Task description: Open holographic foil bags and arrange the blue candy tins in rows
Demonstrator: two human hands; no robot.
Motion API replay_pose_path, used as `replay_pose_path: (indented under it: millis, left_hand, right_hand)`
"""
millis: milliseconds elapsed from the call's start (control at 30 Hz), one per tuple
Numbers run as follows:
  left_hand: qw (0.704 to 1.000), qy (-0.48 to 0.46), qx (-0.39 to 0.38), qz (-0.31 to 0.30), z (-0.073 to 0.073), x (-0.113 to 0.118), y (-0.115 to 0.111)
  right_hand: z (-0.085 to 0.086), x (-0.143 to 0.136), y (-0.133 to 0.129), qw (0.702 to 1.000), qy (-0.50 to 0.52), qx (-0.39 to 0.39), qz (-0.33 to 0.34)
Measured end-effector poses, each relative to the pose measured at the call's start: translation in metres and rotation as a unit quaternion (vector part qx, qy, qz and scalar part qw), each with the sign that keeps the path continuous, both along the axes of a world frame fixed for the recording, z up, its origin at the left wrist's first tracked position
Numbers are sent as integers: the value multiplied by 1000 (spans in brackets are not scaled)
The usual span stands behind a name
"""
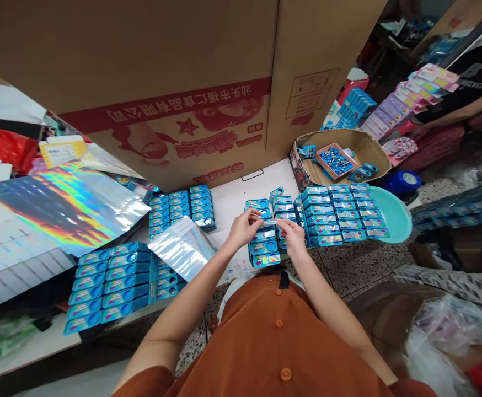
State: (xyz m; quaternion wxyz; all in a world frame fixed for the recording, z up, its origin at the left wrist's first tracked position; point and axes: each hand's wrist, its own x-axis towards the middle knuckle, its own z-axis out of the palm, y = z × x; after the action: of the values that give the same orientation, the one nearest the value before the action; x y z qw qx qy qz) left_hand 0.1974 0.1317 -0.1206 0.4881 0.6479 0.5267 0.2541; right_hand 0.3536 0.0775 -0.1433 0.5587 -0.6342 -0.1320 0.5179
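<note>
Left hand (245,227) and right hand (294,237) pinch one strip (270,222) (pale) above many blue boxes (264,246); white table (230,207), one basin (401,221), speckled floor (340,267).

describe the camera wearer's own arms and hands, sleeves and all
The left hand and right hand are bare, without gloves. The forearms are uncovered too, with no watch or bracelet showing. The short sleeves are plain rust-brown, matching the button-front top, whose round buttons are orange-brown.

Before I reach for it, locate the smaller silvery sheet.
The smaller silvery sheet lies left of centre in the head view, left of the left hand, partly over blue boxes.
</note>
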Motion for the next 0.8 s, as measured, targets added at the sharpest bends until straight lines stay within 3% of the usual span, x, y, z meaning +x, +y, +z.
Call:
replay_pose_path:
  millis: [133, 333, 600, 800]
  left_hand:
    - [994, 101, 14, -33, 7, 6, 8]
    - [983, 175, 14, -52, 9, 11, 13]
    - [974, 217, 27, -59, 16, 13, 12]
    - [971, 222, 60, -63, 13, 14, 6]
  right_hand:
    - [-10, 1, 2, 999, 37, -24, -8]
    - [-17, 1, 5, 994, 88, -53, -23]
    - [-23, -3, 7, 991, 115, -64, -22]
    - [-28, -7, 9, 995, 91, -49, -4]
